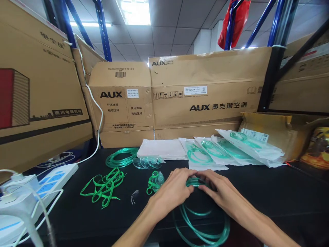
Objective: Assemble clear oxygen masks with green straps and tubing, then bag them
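Near the table's front edge, both my hands grip a coil of green translucent tubing (194, 181). My left hand (177, 185) pinches it from the left with bent fingers. From the right, the fingers of my right hand (214, 185) are curled around the same bundle. Loops of the tubing hang below, toward the table's front edge. Just left of my left hand lies a clear mask with a green strap (155, 181), partly hidden by the hand. Farther left are a small bent metal strip (133, 197) and a tangle of green elastic straps (104, 188).
Behind lie another green tubing coil (120, 157), several clear masks (147, 162), a stack of white pouches (162, 149) and several pouches with green tubing (200, 152). A white power strip (58, 176) with cables is at left. Cardboard boxes (210, 96) wall the back.
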{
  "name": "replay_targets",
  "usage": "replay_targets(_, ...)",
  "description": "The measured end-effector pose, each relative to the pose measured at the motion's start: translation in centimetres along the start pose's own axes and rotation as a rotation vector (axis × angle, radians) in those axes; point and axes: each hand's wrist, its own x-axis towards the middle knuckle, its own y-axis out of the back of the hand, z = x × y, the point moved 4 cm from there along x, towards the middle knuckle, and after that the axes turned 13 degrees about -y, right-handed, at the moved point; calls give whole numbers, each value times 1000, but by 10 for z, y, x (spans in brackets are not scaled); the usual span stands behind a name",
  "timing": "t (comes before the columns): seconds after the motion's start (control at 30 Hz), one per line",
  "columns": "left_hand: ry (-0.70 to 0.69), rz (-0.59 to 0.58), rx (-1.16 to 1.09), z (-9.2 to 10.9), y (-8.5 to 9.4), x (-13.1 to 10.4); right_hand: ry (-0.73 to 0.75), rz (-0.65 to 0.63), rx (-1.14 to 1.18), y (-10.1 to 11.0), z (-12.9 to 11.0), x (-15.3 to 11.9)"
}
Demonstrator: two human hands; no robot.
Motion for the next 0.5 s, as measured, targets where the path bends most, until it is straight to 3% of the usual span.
replay_targets(0.13, -33, 61, -37, 6, 0, 3, -13, -23, -13, -1, 2, 2)
replay_targets(0.3, -6, 47, 51, 17, 6, 3, -9, -7, -14, -1, -2, 4)
replay_targets(0.5, 103, -23, 65, -1, 14, 5, 40, -4, -26, 2, -13, 1)
